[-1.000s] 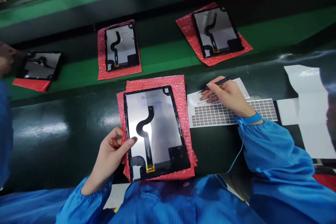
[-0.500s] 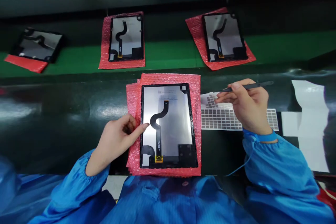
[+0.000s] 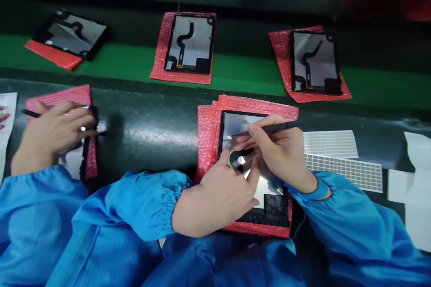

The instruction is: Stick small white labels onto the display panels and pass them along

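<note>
In front of me a tablet screen panel (image 3: 239,121) lies silver back up on red bubble-wrap sheets (image 3: 207,143). My right hand (image 3: 278,157) pinches dark tweezers (image 3: 281,126) over its upper half. At their tip is a small whitish sticker (image 3: 229,137), close to the panel's upper left; contact with the surface cannot be made out. My left hand (image 3: 218,195) lies across the lower left of the panel with its fingers apart, beside the curved black ribbon cable (image 3: 235,161). Both hands cover much of the cable and panel.
Several similar panels, including one panel (image 3: 190,45), rest on red wrap along the green strip behind. Sticker sheets (image 3: 346,172) and white paper (image 3: 419,188) lie to the right. At left a co-worker's hand (image 3: 57,136) works over another panel.
My right hand has brought the tweezers left from the sticker sheet to above the panel. My left hand has moved from the panel's left edge onto it. The view has shifted left.
</note>
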A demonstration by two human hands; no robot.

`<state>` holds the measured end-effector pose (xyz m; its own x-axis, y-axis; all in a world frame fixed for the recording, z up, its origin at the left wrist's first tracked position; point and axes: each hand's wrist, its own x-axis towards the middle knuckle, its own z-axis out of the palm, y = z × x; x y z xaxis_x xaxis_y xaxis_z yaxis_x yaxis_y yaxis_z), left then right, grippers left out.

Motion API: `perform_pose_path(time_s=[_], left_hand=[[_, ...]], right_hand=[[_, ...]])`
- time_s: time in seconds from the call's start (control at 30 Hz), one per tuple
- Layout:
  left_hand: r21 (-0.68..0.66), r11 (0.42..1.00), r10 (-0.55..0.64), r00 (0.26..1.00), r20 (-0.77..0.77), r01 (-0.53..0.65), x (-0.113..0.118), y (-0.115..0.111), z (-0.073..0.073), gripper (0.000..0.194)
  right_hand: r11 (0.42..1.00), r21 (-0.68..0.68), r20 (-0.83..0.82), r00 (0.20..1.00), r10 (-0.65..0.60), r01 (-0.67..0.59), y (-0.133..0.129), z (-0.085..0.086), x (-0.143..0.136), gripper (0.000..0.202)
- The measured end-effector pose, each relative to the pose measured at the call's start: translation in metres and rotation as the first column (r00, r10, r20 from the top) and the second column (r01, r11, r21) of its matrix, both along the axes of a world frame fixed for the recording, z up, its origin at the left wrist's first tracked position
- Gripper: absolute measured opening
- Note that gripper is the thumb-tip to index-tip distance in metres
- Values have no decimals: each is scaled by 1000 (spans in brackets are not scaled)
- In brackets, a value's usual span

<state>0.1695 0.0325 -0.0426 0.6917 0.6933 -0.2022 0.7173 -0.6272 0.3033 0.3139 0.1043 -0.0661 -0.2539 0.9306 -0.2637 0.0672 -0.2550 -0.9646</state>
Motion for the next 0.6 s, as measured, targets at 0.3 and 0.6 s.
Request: perform_pose_path(time_s=[0.3,0.6], left_hand=[[6,998,69,995,68,-69,-4,4,-10,65],[-96,991,95,993,70,-89,1,6,-12,39]], right_hand=[[1000,-25,158,987,-9,13,-1,-12,-12,18],[1000,28,217,976,0,-6,0,-15,-12,13]])
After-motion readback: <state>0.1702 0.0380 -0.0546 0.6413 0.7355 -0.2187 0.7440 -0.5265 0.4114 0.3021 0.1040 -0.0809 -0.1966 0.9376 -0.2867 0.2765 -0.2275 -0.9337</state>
